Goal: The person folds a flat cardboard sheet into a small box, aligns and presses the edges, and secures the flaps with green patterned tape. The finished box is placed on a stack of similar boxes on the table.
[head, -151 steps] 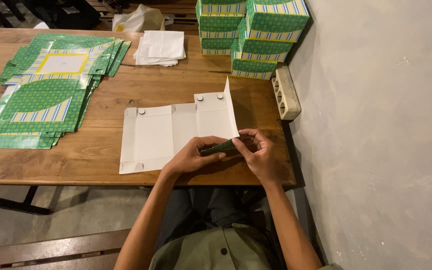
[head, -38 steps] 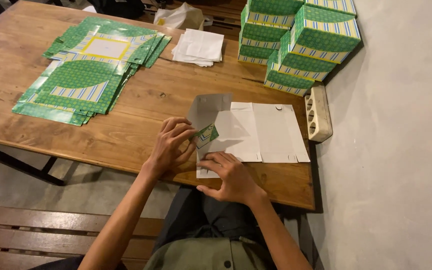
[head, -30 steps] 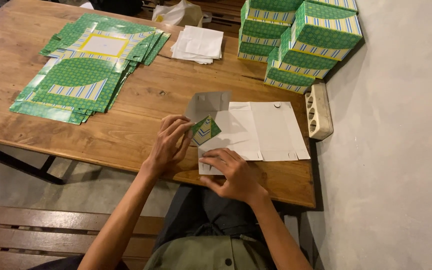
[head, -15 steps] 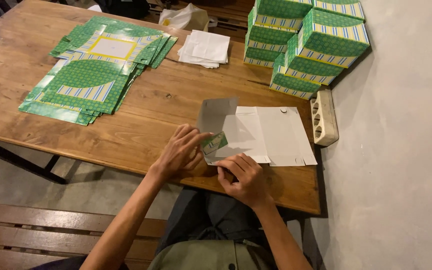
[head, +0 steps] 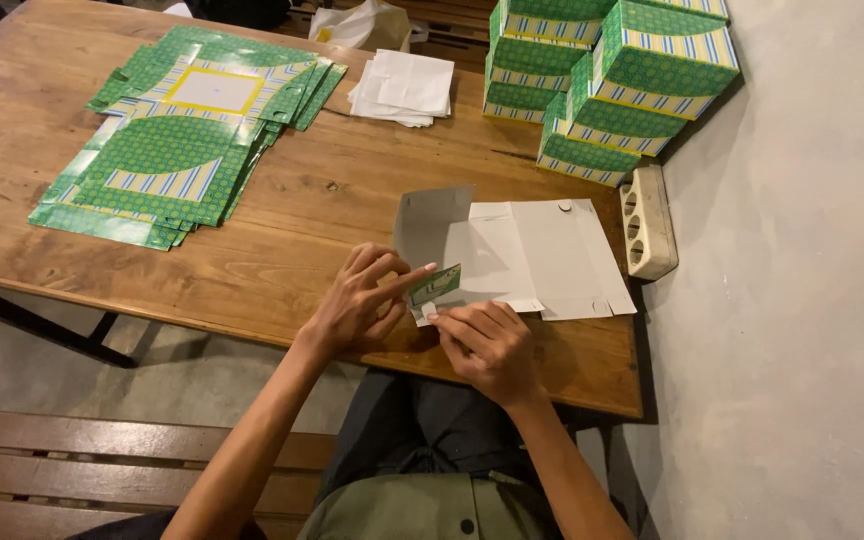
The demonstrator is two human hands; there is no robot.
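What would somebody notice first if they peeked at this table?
Probably the two hands at the near edge of the wooden table: the left hand and right hand pinch a small green flap on a flat white cardboard sheet. Next, the bright green patterned boxes stacked at the far right by the wall, and the pile of flat green sheets spread out at the far left.
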